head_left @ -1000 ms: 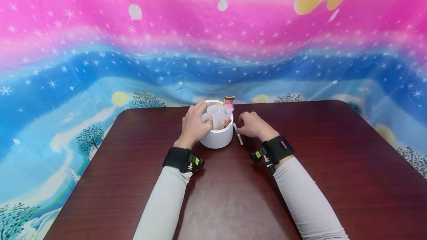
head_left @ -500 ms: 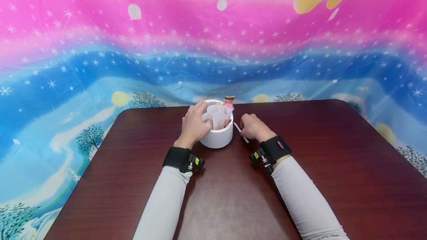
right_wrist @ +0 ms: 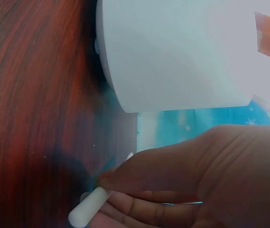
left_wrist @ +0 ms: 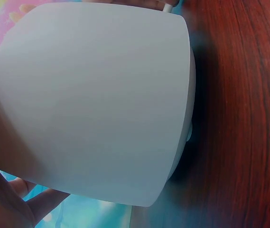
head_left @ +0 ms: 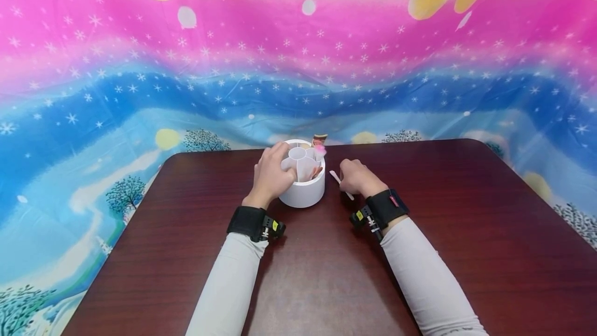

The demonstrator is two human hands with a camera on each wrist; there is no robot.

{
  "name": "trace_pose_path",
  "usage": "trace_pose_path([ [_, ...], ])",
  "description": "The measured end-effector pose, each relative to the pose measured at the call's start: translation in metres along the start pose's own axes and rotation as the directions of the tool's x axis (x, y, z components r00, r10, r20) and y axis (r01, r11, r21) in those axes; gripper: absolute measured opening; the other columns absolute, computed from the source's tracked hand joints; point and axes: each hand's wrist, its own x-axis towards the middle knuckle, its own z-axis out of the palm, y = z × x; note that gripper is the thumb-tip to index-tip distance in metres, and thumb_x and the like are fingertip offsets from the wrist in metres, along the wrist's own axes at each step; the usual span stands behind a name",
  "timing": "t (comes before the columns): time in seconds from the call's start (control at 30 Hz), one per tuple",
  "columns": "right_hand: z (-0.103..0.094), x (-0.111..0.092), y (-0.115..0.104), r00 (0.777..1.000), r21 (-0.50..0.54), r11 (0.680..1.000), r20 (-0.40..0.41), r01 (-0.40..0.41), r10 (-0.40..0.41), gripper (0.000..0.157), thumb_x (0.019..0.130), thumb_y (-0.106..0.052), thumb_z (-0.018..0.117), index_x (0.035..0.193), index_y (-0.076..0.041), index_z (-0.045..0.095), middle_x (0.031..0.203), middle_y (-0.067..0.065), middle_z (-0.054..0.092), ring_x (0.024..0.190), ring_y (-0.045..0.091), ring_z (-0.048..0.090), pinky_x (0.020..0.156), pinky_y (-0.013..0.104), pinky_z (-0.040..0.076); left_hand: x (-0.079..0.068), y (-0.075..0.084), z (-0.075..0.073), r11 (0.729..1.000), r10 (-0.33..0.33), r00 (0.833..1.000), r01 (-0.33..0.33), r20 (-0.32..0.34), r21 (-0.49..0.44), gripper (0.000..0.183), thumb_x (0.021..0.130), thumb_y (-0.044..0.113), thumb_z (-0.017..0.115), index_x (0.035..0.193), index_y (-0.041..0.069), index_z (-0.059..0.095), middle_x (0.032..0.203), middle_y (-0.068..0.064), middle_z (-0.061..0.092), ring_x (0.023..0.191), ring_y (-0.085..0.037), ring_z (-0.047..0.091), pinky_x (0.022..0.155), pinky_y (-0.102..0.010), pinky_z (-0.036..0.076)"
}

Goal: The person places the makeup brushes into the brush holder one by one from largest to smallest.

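A white round divided organizer [head_left: 303, 196] stands on the dark wooden table. My left hand [head_left: 272, 172] grips its left rim, with the thumb over the near edge; the white wall [left_wrist: 92, 104] fills most of the left wrist view. To the right of the organizer, my right hand [head_left: 360, 178] pinches a slim white stick [head_left: 335, 176]. Seen from the right wrist, the stick's thick rounded end [right_wrist: 88, 209] pokes out between thumb and fingers, just above the table. The middle of the stick is hidden by the fingers.
Inside the organizer are a brown-striped piece [head_left: 320, 139] and a pink fluffy tip [head_left: 319, 149] at the back right, plus orange-brown items [head_left: 316, 172] at the front right. A patterned cloth [head_left: 298, 66] hangs behind the wooden table [head_left: 308, 274].
My right hand has shifted slightly right, away from the organizer, and the white stick has turned to a more slanted position. The left hand keeps its place on the organizer.
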Motion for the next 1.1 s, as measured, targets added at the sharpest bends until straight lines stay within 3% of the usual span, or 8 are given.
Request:
trace_pose_path([
  [0.13, -0.005, -0.002, 0.0, 1.0, 0.037, 0.999, -0.021, 0.002, -0.002, 0.004, 0.079, -0.002, 0.06, 0.079, -0.005, 0.061, 0.077, 0.01, 0.058, 0.062, 0.02, 0.055, 0.052, 0.031, 0.043, 0.0, -0.001, 0.0, 1.0, -0.002, 1.0, 0.002, 0.001, 0.001, 0.051, 0.063, 0.021, 0.054, 0.113, 0.03, 0.057, 0.106, 0.013, 0.053, 0.088, -0.013, 0.043, 0.059, -0.045, 0.042],
  [0.33, -0.014, -0.007, 0.002, 0.988, 0.096, 0.995, -0.152, 0.02, -0.005, 0.007, 0.078, -0.002, 0.061, 0.082, -0.004, 0.066, 0.079, 0.009, 0.06, 0.061, 0.019, 0.057, 0.056, 0.032, 0.048, 0.0, -0.001, 0.0, 1.0, -0.007, 1.0, 0.007, 0.007, 0.005, 0.051, 0.063, 0.021, 0.054, 0.113, 0.03, 0.057, 0.108, 0.012, 0.053, 0.088, -0.013, 0.043, 0.06, -0.044, 0.042],
  [0.57, -0.031, -0.016, 0.001, 0.94, 0.127, 0.989, -0.339, 0.08, -0.033, 0.016, 0.078, -0.005, 0.061, 0.092, -0.004, 0.066, 0.08, 0.007, 0.064, 0.069, 0.021, 0.059, 0.064, 0.038, 0.049, 0.0, -0.002, 0.001, 1.0, -0.005, 1.0, 0.005, 0.004, -0.001, 0.05, 0.065, 0.021, 0.054, 0.113, 0.03, 0.057, 0.107, 0.012, 0.053, 0.089, -0.013, 0.043, 0.061, -0.045, 0.042],
  [0.77, -0.043, -0.022, -0.004, 0.897, 0.17, 0.97, -0.433, 0.173, -0.084, 0.02, 0.079, -0.005, 0.063, 0.098, -0.003, 0.067, 0.082, 0.007, 0.066, 0.073, 0.019, 0.059, 0.067, 0.038, 0.048, 0.001, -0.002, 0.0, 1.0, -0.004, 1.0, 0.004, -0.003, 0.004, 0.048, 0.065, 0.021, 0.054, 0.112, 0.031, 0.057, 0.106, 0.012, 0.053, 0.089, -0.013, 0.043, 0.06, -0.045, 0.042],
  [1.1, -0.057, -0.035, -0.013, 0.865, 0.218, 0.942, -0.487, 0.255, -0.121, 0.02, 0.08, -0.006, 0.067, 0.099, -0.001, 0.066, 0.085, 0.009, 0.067, 0.077, 0.018, 0.061, 0.071, 0.038, 0.049, 0.0, -0.003, 0.001, 1.0, -0.008, 1.0, 0.008, 0.006, 0.002, 0.049, 0.065, 0.021, 0.055, 0.113, 0.029, 0.057, 0.11, 0.012, 0.054, 0.09, -0.014, 0.043, 0.062, -0.046, 0.042],
])
